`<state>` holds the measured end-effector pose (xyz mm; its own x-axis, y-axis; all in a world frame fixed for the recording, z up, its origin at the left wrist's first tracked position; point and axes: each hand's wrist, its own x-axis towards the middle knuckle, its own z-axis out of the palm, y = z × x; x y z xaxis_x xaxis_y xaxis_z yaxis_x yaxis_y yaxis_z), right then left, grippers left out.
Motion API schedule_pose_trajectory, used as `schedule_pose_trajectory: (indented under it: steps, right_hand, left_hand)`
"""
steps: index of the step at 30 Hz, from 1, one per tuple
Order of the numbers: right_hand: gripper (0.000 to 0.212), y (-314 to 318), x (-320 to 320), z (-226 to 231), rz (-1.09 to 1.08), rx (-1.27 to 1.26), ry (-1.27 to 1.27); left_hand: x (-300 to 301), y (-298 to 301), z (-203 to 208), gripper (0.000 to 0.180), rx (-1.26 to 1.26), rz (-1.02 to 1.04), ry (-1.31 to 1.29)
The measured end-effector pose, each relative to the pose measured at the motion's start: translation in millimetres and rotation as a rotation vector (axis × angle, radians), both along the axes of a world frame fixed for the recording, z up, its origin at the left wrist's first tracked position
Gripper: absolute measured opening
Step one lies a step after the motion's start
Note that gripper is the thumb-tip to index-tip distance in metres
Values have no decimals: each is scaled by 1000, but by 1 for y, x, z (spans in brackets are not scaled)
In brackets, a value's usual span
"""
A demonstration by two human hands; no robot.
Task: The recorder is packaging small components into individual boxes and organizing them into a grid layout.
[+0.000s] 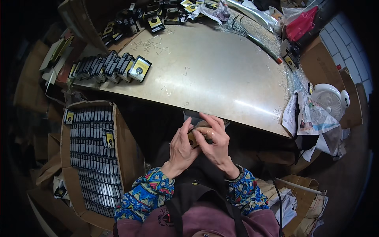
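Note:
Just in front of the table's near edge, my left hand (181,149) and my right hand (217,143) come together around a small black-and-yellow box (192,139). The fingers of both hands are bent in on it and cover most of its surface. Beyond the fingertips shows a greyish, shiny flap (194,120); I cannot tell if it belongs to the box. On the table at the left, a leaning row of similar boxes (100,67) ends in one whose yellow-and-white face (139,69) is turned up.
A metal-topped table (213,67) spans the far side, with bent wire pieces (152,46) scattered on it. Loose boxes (154,23) pile up at the back. At my left stands an open carton (128,142) packed with boxes. A white fan (327,98) is at the right.

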<state>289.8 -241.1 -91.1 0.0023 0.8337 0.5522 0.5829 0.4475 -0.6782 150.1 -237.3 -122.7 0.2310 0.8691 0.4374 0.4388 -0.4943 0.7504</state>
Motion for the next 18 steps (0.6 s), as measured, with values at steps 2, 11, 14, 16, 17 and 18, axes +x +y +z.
schedule_pose_trajectory:
  steps: [2,11,14,16,17,18]
  right_hand:
    - [16,4,0,1,-64,-121,128]
    - [16,-1,11,4,-109,-183,355]
    - [25,-4,15,15,7,-50,-206]
    - [32,-11,11,5,54,-152,-116]
    - [33,-13,13,1,5,-176,73]
    - [34,-13,16,-1,-43,-199,263]
  left_hand:
    - [0,2,4,94,-18,-3,-6]
    - [-3,3,6,90,-260,42,-95]
    - [-5,7,5,88,-182,7,-58]
    - [-3,8,3,88,-163,-8,-41]
    - [-2,7,5,87,-200,-1,-89]
    - [-1,7,6,86,-238,6,-137]
